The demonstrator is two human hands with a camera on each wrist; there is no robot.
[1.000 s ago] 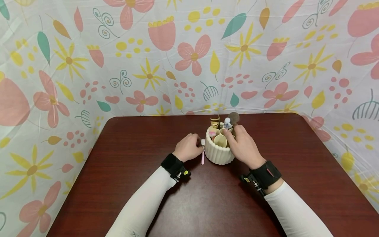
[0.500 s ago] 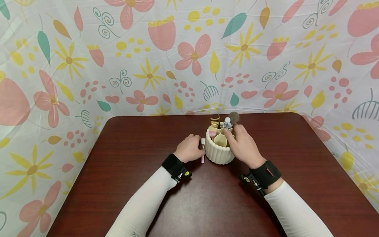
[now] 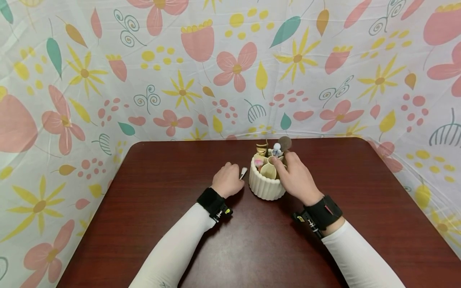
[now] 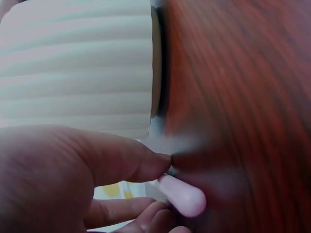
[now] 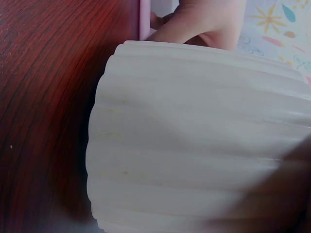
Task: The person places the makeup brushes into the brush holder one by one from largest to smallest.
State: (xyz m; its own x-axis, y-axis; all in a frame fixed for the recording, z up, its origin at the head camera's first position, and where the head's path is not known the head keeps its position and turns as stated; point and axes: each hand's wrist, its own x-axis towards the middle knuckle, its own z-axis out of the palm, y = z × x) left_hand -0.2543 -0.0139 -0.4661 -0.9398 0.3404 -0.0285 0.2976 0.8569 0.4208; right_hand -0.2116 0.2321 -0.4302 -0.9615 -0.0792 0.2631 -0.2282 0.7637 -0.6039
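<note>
My left hand pinches a small makeup brush between thumb and fingers, just left of a cream ribbed brush holder. The brush's white head sticks out beyond the fingers in the head view, tilted to the right. In the left wrist view, the rounded pink end of its handle shows past the thumb. My right hand grips the holder's right side, with the thumb over the rim; its other fingers are mostly hidden. Ribbed wall fills most of the right wrist view.
Inside the holder stand several items: a gold-striped piece, a pale blue-white one, a round grey brush head and a pink-tipped one. The dark wooden table meets a flower-patterned cloth behind.
The brush stood upright beside the holder; now my left hand has it pinched, its head leaning right, and has drawn slightly left. My right hand and the holder have stayed put.
</note>
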